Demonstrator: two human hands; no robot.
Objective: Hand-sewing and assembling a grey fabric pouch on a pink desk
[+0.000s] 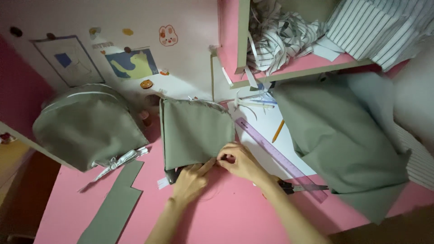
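Observation:
A sage-green fabric piece [194, 131] with one rounded corner lies on the pink table [235, 217]. My left hand [190, 180] presses flat on its near edge, fingers pointing up and right. My right hand [239, 160] pinches the same near edge at the lower right corner, thumb and fingertips closed on the cloth. The two hands almost touch each other. Something dark sits under the fabric's near left corner, mostly hidden.
A rounded green fabric bag shape [88, 124] with a striped bow rests at left. A green cut strip [113, 203] lies near it. A purple ruler [280, 158], scissors [300, 186], a pencil [278, 131] and a large green cloth [343, 135] sit at right. Striped scraps fill the shelf [289, 68].

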